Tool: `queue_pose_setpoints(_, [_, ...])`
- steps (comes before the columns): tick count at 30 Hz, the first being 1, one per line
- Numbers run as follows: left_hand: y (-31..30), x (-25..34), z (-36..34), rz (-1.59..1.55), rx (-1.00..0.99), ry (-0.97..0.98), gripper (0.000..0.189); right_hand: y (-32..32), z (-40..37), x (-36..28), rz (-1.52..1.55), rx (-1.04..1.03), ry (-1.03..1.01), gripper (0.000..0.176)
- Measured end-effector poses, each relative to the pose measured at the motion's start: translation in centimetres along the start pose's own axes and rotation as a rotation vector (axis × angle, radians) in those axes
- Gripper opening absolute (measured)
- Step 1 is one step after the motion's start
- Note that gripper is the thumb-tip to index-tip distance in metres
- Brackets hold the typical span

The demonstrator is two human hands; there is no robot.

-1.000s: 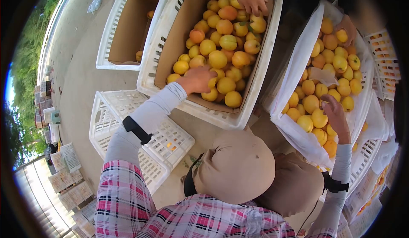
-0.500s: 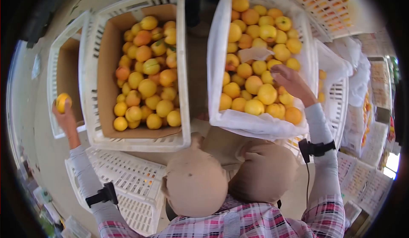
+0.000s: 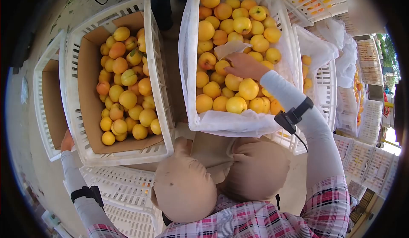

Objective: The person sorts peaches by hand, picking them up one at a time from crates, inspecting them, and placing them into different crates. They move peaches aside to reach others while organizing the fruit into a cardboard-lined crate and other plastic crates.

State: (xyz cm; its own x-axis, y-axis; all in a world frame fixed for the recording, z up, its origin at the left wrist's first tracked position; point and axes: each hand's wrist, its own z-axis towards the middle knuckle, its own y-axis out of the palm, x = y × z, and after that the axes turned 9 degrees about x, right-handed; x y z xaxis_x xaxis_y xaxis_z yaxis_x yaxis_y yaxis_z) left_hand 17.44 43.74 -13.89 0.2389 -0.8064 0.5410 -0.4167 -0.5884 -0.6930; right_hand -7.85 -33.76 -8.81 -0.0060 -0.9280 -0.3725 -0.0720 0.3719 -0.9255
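My right hand (image 3: 246, 66) reaches into the white-lined crate (image 3: 188, 67) of yellow-orange fruit. Its bent fingers touch a fruit (image 3: 222, 67) beside a pale scrap of paper (image 3: 230, 49); how firmly they grip cannot be seen. At the left, my left hand (image 3: 67, 141) is at the near edge of a narrow-looking white crate (image 3: 40, 110) with cardboard inside. Its fingers are hidden, and no fruit shows in it. Between the hands stands a cardboard-lined crate (image 3: 87, 157) holding many fruits (image 3: 128, 99).
An upturned or empty white crate (image 3: 121, 191) lies near my knees. More fruit crates (image 3: 326, 84) stand at the right, with white plastic (image 3: 347, 63) on them. At the top a person's dark-clothed legs (image 3: 155, 3) stand behind the crates.
My right hand has moved left over the fruit to the paper scrap. My left hand, which held a yellow fruit, has dropped lower beside the crate, and that fruit is out of sight. The view has shifted.
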Motion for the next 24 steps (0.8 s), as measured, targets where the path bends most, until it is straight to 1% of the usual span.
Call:
queue_pose_setpoints(2, [-0.2, 0.6, -0.5, 0.316, 0.007, 0.115, 0.044, 0.7, 1.8, -1.6, -0.185, -0.136, 0.134, 0.040])
queue_pose_setpoints(3, [-0.1, 0.8, -0.6, 0.321, 0.011, 0.111, 0.044, 1.4, 2.4, -2.0, -0.178, -0.135, 0.130, 0.040])
queue_pose_setpoints(5, [0.1, 1.2, -0.7, 0.141, 0.044, 0.073, 0.042, 2.7, 3.3, -2.5, -0.327, -0.283, 0.166, 0.039])
queue_pose_setpoints(6, [0.2, 1.3, -0.7, 0.050, 0.062, 0.057, 0.042, 3.0, 3.4, -2.4, -0.323, -0.280, 0.159, 0.039])
queue_pose_setpoints(8, [0.4, 1.7, -0.7, -0.138, 0.096, 0.022, 0.040, 3.2, 3.1, -1.7, -0.266, -0.192, 0.114, 0.046])
queue_pose_setpoints(9, [0.6, 1.9, -0.7, -0.233, 0.109, 0.003, 0.039, 2.7, 2.7, -1.5, -0.266, -0.195, 0.108, 0.046])
queue_pose_setpoints(11, [1.1, 2.4, -0.8, -0.428, 0.133, -0.023, 0.038, 0.7, 1.7, -1.3, -0.066, -0.094, 0.177, 0.055])
queue_pose_setpoints(12, [1.4, 3.0, -1.1, -0.436, 0.131, -0.017, 0.038, 0.3, 1.0, -0.7, -0.074, -0.089, 0.179, 0.055])
queue_pose_setpoints(14, [1.7, 5.2, -2.6, 0.118, 0.550, 0.256, 0.035, -0.4, -0.4, 0.3, 0.242, 0.152, 0.023, 0.058])
queue_pose_setpoints(15, [2.1, 6.5, -2.9, 0.109, 0.550, 0.264, 0.035, -1.2, -0.9, -0.1, 0.233, 0.158, 0.025, 0.058])
queue_pose_setpoints(17, [2.7, 9.1, -4.1, -0.066, 0.901, 0.303, 0.035, -3.3, -1.5, -2.0, 0.987, -0.022, 0.527, 0.049])
queue_pose_setpoints(18, [3.3, 11.3, -4.9, -0.200, 0.932, 0.331, 0.034, -3.9, -2.2, -2.7, 1.276, -0.042, 0.634, 0.043])
queue_pose_setpoints(19, [4.5, 15.3, -6.9, -0.206, 0.932, 0.333, 0.034, -4.0, -2.3, -2.6, 1.272, -0.037, 0.632, 0.043])
queue_pose_setpoints(21, [7.6, 24.5, -11.8, -0.498, 0.867, 0.412, 0.033, -4.0, -2.5, -2.5, 1.745, -0.223, 0.744, 0.049])
queue_pose_setpoints(22, [8.6, 27.0, -13.1, -0.428, 0.806, 0.506, 0.033, -4.5, -2.5, -3.2, 1.740, -0.217, 0.751, 0.054])
queue_pose_setpoints(23, [9.7, 29.1, -14.2, -0.356, 0.744, 0.596, 0.032, -4.6, -2.6, -3.4, 1.738, -0.217, 0.744, 0.054])
queue_pose_setpoints(24, [11.4, 31.4, -15.4, -0.409, 0.612, 0.608, 0.032, -4.7, -2.6, -3.5, 1.867, -0.290, 0.692, 0.054])
